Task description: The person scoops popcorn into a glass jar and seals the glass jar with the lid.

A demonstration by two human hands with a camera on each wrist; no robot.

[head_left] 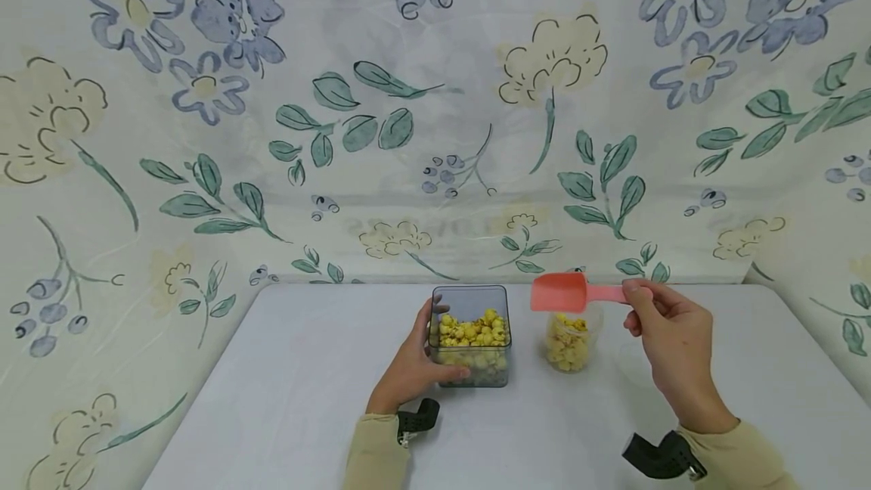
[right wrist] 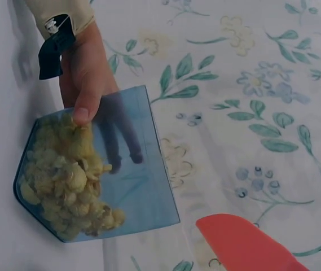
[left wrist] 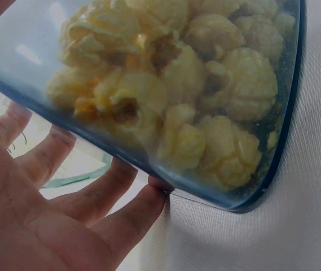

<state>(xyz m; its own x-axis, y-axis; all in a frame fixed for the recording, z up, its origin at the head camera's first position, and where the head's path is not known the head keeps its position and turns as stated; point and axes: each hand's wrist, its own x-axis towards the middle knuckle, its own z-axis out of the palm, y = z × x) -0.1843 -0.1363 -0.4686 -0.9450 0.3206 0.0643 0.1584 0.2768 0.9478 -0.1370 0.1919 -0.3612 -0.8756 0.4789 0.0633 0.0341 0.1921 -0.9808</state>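
My left hand [head_left: 410, 370] grips a clear bluish square container [head_left: 469, 378] by its left side, thumb on the front and fingers behind. Popcorn [head_left: 475, 333] fills its lower part, seen closely through the wall in the left wrist view. With thumb and fingers, my right hand [head_left: 675, 339] pinches the handle of a pink scoop [head_left: 559, 293]. The scoop is level, its blade pointing left, over a small clear jar [head_left: 570, 346] with popcorn inside. What the blade holds cannot be made out. Only part of the red blade [right wrist: 242, 243] shows in the right wrist view.
A white table [head_left: 299, 376] lies under everything. Behind it and at both sides hangs a floral sheet [head_left: 381, 187]. A faint round clear thing, perhaps a lid [head_left: 636, 365], lies right of the jar. Both wrists wear black camera mounts [head_left: 418, 416].
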